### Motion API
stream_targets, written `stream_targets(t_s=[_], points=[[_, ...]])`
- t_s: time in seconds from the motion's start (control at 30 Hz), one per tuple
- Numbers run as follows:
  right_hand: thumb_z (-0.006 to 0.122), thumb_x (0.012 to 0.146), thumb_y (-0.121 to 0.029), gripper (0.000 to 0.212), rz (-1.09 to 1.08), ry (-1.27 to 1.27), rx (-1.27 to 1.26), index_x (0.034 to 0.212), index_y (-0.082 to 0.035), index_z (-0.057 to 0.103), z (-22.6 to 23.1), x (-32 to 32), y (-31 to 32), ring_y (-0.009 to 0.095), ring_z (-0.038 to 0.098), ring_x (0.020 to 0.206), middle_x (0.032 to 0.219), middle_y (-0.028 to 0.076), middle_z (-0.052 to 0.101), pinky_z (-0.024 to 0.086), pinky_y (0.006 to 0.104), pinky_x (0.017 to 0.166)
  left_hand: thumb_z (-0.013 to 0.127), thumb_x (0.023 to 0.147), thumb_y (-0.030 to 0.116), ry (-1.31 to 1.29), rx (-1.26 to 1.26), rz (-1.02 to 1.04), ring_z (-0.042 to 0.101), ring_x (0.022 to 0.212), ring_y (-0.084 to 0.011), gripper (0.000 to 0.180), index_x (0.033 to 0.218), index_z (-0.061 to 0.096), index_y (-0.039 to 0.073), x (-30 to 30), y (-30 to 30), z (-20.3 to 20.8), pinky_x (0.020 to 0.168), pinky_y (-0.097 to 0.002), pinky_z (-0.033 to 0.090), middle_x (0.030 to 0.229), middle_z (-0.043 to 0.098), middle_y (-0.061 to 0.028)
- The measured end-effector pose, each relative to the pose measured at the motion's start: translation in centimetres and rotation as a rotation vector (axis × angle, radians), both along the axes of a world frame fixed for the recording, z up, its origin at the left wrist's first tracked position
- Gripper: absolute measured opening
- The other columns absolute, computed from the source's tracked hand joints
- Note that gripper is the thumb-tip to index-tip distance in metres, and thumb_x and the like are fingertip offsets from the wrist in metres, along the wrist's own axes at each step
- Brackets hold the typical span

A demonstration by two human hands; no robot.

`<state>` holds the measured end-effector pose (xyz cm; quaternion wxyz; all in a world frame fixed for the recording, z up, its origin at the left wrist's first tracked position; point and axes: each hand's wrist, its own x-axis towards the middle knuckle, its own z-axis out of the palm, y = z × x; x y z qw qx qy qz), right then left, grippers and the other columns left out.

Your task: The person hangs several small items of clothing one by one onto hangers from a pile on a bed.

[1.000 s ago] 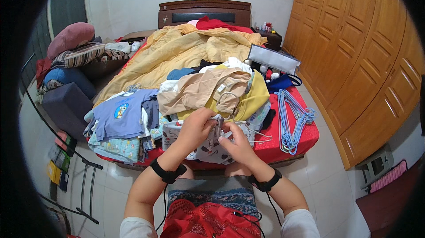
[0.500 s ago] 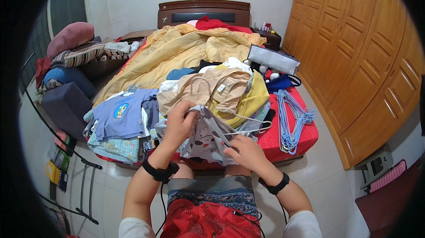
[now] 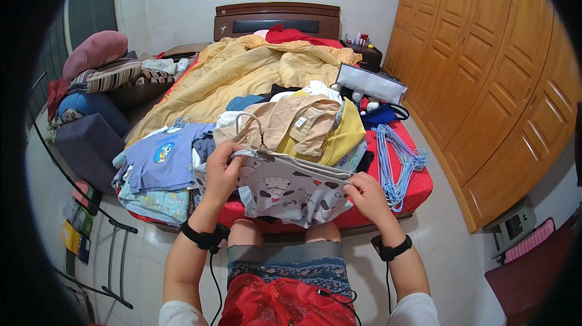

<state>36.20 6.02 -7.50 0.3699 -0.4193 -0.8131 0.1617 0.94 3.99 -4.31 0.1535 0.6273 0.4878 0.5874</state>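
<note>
A light grey garment with a cartoon dog print [image 3: 285, 189] is stretched out in front of me at the bed's near edge. My left hand [image 3: 223, 165] pinches its upper left corner, and my right hand [image 3: 365, 194] grips the upper right end. Its top edge runs nearly straight between them, and the lower part hangs down in folds; which kind of garment it is I cannot tell. Just behind it a pale hanger's hook [image 3: 250, 121] sticks up, the rest hidden. Beyond lies a heap with a beige garment [image 3: 303, 123] and a yellow garment [image 3: 348, 135].
Folded clothes topped by a blue-purple T-shirt [image 3: 163, 156] lie left on the bed. Blue hangers [image 3: 397, 168] lie at right on the red sheet [image 3: 418, 189]. A yellow quilt [image 3: 242, 77] covers the far bed. Wooden wardrobes [image 3: 479, 71] line the right; a black metal rack [image 3: 115, 259] stands left.
My hands have moved apart, the left going left and down, the right going right and slightly up. The grey garment, bunched before, is now spread wide between them.
</note>
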Motion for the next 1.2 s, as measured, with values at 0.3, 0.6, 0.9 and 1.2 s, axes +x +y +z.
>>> stream_targets(t_s=[0.3,0.6,0.9,1.2], points=[[0.060,0.081,-0.004,0.039,-0.003,0.416,0.081,0.119,-0.004,0.055,0.5,-1.4,-0.2,0.019,0.056,0.094,0.115,0.010,0.056,0.046,0.0316,0.080,0.056,0.078,-0.004,0.182,0.117,0.075,0.055,0.070,-0.0179,0.006,0.084,0.058,-0.002,0.8,-0.6,0.5,0.065,-0.0278,0.044,0.076,0.056,-0.0084],[0.058,0.096,-0.034,0.037,0.308,0.235,-0.592,0.114,-0.002,0.062,-1.7,-0.5,2.8,0.012,0.055,0.095,0.099,0.002,0.062,0.045,0.0293,0.084,0.060,0.076,-0.001,0.159,0.106,0.077,0.054,0.069,-0.0278,0.006,0.081,0.057,-0.001,0.7,-0.9,0.8,0.064,-0.0336,0.043,0.074,0.055,-0.0132],[0.068,0.084,-0.022,0.022,0.147,0.079,-0.148,0.088,0.000,0.064,-0.2,-2.5,1.2,0.020,0.058,0.076,0.085,0.008,0.060,0.046,0.0316,0.072,0.059,0.075,-0.001,0.194,0.136,0.115,0.056,0.073,-0.0311,0.006,0.081,0.058,0.000,0.7,-1.1,0.8,0.066,-0.0358,0.044,0.075,0.056,-0.0142],[0.063,0.084,-0.017,0.014,-0.087,0.171,0.117,0.081,-0.003,0.062,0.2,-6.6,-0.3,0.035,0.059,0.074,0.074,0.013,0.063,0.041,0.0423,0.076,0.061,0.078,0.002,0.217,0.094,0.039,0.057,0.076,-0.0336,0.009,0.086,0.059,0.000,2.0,-1.5,1.2,0.068,-0.0385,0.044,0.078,0.057,-0.0156]])
